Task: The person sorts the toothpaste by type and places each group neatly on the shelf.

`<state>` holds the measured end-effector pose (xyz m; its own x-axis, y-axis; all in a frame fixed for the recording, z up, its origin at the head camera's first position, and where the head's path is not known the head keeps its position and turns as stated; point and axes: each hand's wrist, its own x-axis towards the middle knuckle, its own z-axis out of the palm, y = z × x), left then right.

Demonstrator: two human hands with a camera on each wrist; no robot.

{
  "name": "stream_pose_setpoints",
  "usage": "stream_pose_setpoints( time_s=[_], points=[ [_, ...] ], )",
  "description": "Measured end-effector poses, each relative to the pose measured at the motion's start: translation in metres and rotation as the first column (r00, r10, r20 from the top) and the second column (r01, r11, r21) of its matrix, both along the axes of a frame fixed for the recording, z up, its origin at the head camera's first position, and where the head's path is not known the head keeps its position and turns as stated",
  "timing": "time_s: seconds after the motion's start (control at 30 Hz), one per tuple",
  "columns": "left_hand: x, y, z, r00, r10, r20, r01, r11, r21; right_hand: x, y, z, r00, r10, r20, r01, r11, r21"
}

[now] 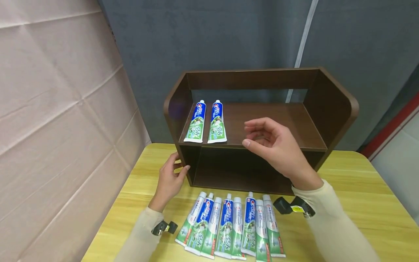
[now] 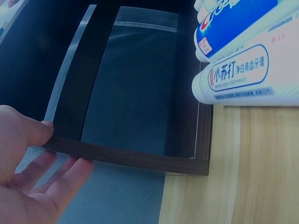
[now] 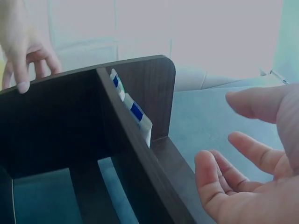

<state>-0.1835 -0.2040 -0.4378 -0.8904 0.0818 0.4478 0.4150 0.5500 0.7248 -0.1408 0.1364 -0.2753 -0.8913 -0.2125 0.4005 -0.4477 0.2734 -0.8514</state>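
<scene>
A small dark brown wooden shelf [image 1: 294, 109] stands on the table. My left hand [image 1: 170, 178] grips the edge of its left side panel [image 2: 135, 158], thumb on the inner side and fingers on the outer side. On the upper board, toward the left, lie two blue-and-green toothpaste tubes, one by the side panel [image 1: 197, 123] and another [image 1: 217, 123] beside it, caps to the back. My right hand [image 1: 278, 147] hovers in front of the upper board, right of these tubes, fingers loosely bent and nothing between them.
Several toothpaste tubes lie in a row on the yellow wood-grain table [image 1: 124, 218] before the shelf, blue-and-green ones [image 1: 225, 229] mixed with white-and-green ones [image 1: 274, 231]. A grey curtain [image 1: 229, 36] hangs behind, and a pale cloth wall [image 1: 65, 109] stands at the left.
</scene>
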Motion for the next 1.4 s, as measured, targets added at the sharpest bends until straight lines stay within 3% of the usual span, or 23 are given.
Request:
stream_pose_setpoints(
  time_s=[0.37, 0.77, 1.13, 1.4],
  points=[
    [0.001, 0.002, 0.001, 1.000, 0.006, 0.015, -0.006, 1.000, -0.004, 0.021, 0.024, -0.025, 0.999, 0.031, -0.019, -0.032, 0.999, -0.027],
    [0.001, 0.002, 0.003, 1.000, 0.000, 0.017, 0.000, 1.000, 0.002, 0.040, 0.041, -0.058, 0.994, 0.104, 0.041, -0.100, 0.990, -0.101],
    [0.001, 0.001, 0.001, 1.000, 0.005, 0.016, -0.005, 1.000, -0.004, 0.052, 0.056, -0.090, 0.991, 0.068, 0.112, -0.068, 0.998, -0.008],
    [0.001, 0.001, 0.002, 1.000, 0.003, 0.022, -0.003, 1.000, -0.002, 0.057, 0.061, -0.117, 0.982, 0.110, 0.152, -0.102, 0.993, -0.062]
  ],
)
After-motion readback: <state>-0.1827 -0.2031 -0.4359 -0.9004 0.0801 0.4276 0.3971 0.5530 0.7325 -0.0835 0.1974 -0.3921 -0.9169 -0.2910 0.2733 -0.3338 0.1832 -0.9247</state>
